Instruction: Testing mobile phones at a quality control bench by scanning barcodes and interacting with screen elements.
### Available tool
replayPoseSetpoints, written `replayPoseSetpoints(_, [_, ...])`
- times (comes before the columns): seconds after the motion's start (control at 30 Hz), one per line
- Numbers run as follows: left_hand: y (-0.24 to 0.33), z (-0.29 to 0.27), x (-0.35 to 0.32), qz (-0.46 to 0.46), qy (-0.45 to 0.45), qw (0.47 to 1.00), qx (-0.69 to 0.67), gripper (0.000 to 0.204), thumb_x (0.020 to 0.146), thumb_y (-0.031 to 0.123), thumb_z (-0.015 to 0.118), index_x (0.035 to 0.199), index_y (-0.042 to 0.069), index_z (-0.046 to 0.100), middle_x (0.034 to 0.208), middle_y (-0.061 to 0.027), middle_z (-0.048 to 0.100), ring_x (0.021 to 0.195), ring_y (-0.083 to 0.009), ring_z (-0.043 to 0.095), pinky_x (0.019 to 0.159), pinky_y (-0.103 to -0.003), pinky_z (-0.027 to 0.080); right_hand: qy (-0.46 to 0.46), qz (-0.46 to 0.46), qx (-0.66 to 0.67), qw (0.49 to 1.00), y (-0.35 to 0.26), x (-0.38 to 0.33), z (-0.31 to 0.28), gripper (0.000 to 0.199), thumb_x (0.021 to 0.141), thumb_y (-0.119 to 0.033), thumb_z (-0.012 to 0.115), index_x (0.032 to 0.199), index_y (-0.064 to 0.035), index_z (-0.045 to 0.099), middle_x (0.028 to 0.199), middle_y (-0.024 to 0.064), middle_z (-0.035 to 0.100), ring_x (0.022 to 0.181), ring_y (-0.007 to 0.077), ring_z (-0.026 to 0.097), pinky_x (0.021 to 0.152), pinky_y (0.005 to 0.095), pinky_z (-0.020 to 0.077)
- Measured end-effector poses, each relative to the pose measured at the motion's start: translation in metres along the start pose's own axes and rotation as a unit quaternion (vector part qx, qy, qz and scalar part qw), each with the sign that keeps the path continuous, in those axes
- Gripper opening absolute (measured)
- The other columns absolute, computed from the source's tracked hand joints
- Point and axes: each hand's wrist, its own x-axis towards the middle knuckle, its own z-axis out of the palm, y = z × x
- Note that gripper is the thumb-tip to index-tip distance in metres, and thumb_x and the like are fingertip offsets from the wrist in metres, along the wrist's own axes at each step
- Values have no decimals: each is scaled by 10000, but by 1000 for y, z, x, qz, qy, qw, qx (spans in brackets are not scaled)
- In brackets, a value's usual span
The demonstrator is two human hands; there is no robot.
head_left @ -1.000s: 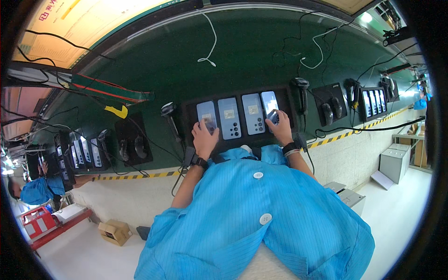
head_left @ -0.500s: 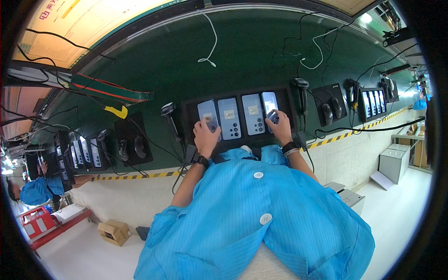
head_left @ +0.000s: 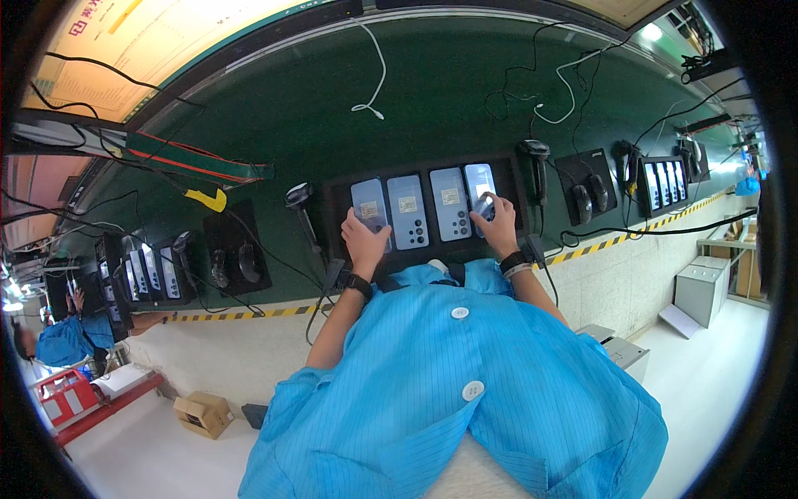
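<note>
Four-sided and dark, a tray in front of me holds a row of blue-grey phones, backs up, with small pale labels on some. My left hand grips the lower part of the leftmost phone, thumb and fingers at its two sides. On the rightmost phone, my right hand has its thumb and fingers closed about the lower end, hiding part of it. Between my hands lie two untouched phones, the inner left one and the inner right one, their round camera lenses toward me.
Barcode scanners stand at the tray's left and right. Computer mice rest on a dark pad. Another phone tray is farther right. White cable and black cables cross the green bench. A co-worker is at far left.
My left hand has shifted slightly left, its fingers now at the leftmost phone's outer edge. The right hand has barely moved, and the phones stay in their row.
</note>
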Motion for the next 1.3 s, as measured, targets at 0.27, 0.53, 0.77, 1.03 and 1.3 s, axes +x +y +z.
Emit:
replayPoseSetpoints(0.27, [-1,4,4,-31,20,999,4,975,598,262,825,1340,-20,257,1273,-256,371,1198,-401,359,1013,-437,328,33,-6,-12,999,-9,1,3,691,681,-292,789,1260,-95,468,1200,221,417,1076,393,488,911,425,433])
replayPoseSetpoints(0.53, [-10,5,12,-56,-44,987,-144,944,579,249,841,1293,-45,296,1186,-238,507,1111,-362,520,931,-422,430,20,17,-32,999,-14,0,1,723,665,-292,799,1268,-108,446,1192,210,424,1074,387,494,895,422,447])
replayPoseSetpoints(0.77, [-18,12,12,-28,-9,995,-95,858,600,249,850,1229,-45,345,1112,-213,579,1041,-318,576,895,-379,456,17,10,-48,999,-15,1,0,724,658,-300,801,1261,-116,445,1194,210,437,1089,387,490,895,425,449])
replayPoseSetpoints(1.03, [-18,9,11,-37,-39,991,-124,940,615,307,818,1316,-26,289,1223,-219,507,1124,-359,518,924,-411,433,8,34,-34,999,-20,1,-2,712,669,-304,783,1258,-95,442,1207,209,442,1098,387,490,896,419,456])
replayPoseSetpoints(1.3, [-8,4,4,-48,-39,995,-83,959,635,354,783,1330,-47,258,1248,-253,465,1115,-388,512,903,-430,449,25,53,-42,997,-18,4,-2,728,665,-308,761,1269,-88,418,1202,210,452,1075,396,511,865,439,474])
